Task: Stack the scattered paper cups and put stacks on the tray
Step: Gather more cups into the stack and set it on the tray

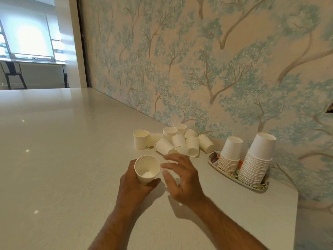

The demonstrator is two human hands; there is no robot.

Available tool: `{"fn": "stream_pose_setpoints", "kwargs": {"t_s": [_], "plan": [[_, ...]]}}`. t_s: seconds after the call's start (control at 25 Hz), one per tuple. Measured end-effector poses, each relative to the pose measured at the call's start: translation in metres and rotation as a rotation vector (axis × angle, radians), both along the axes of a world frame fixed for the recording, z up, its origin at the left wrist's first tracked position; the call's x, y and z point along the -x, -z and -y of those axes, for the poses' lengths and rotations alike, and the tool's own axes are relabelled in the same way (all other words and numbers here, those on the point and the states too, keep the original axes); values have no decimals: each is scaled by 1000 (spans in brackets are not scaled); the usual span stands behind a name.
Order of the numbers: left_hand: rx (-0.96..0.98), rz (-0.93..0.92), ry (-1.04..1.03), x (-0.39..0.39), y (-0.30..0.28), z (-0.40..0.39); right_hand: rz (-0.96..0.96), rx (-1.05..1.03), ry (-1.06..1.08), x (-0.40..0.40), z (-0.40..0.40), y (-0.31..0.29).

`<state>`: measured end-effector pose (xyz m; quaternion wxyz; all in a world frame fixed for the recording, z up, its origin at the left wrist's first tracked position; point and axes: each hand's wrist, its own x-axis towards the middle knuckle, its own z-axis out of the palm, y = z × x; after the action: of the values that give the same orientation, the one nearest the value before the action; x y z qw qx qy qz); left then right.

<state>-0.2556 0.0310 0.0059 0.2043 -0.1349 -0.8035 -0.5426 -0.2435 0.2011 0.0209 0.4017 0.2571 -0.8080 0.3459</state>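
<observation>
I hold one paper cup [147,169] mouth-up in my left hand [134,188], fingers wrapped round its lower wall, so the open rim is ready to take the next cup. My right hand [182,179] hovers just beside it, fingers spread and relaxed, holding nothing, palm down, reaching toward the scattered cups [173,141] lying just beyond my fingertips, some upright, some tipped over. Farther to the right of that hand, two finished stacks [245,159] stand upside down on the tray [259,188] by the wall
</observation>
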Motion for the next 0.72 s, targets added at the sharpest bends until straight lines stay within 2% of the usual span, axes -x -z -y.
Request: {"fn": "stream_pose_setpoints", "kwargs": {"t_s": [0.08,0.12,0.28,0.36,0.44,0.52,0.64,0.72], "plan": [[29,49,-14,1,2,-2,131,87,212,13,-9,-2],[31,67,-14,1,2,-3,227,65,309,20,-15,-2],[-2,93,-17,3,3,-3,567,-254,563,41,-28,12],[-2,96,-22,3,3,-2,633,-278,579,41,-29,15],[7,102,-35,5,3,-2,608,-230,589,39,-32,11],[29,98,-53,6,5,-2,442,-120,575,37,-34,-1],[94,65,-80,7,8,-2,201,229,443,28,-34,-31],[119,64,-84,8,8,-3,237,425,300,19,-28,-56]]}}
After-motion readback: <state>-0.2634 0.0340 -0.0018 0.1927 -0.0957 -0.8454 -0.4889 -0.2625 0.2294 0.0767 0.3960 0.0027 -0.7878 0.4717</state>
